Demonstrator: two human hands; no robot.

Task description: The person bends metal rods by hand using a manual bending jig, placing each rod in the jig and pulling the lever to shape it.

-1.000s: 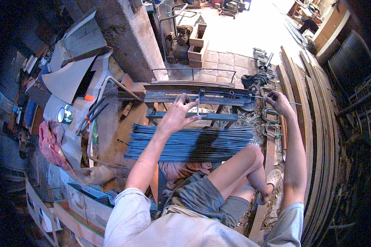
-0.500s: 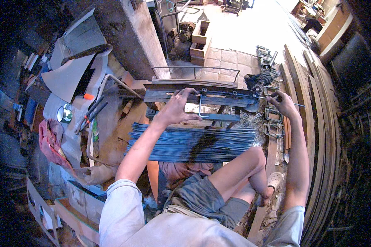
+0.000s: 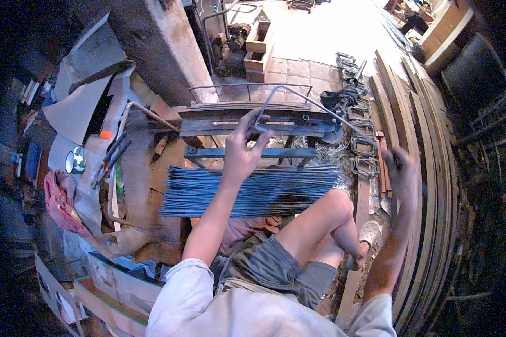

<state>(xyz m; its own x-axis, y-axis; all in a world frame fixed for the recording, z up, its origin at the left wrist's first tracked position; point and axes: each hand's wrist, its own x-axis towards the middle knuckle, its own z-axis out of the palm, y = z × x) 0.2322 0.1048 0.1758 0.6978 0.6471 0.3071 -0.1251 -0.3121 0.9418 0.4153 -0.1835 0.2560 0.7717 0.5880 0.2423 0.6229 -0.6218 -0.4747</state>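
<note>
A thin metal rod (image 3: 322,105), bent into angles at its left part, is raised over the bending bench (image 3: 236,129). My left hand (image 3: 243,153) is closed on the rod's bent left end, thumb and fingers around the corner. The rod's long straight part slopes down to the right, toward my right hand (image 3: 402,171). That hand is smeared by motion near the rod's far end, and whether its fingers grip it cannot be made out. Across my lap lies a thick bundle of straight metal rods (image 3: 247,191).
Several bent rod frames (image 3: 361,147) form a row right of the bench, with a dark cloth (image 3: 340,96) among them. Long wooden planks (image 3: 427,185) run along the right. On the left are pliers (image 3: 112,160), a mug (image 3: 76,160) and a red cloth (image 3: 62,194).
The rod has come up off the bench and now shows more bends. My left hand shifted slightly onto its bent corner; my right hand moved down and outward. The view turned slightly.
</note>
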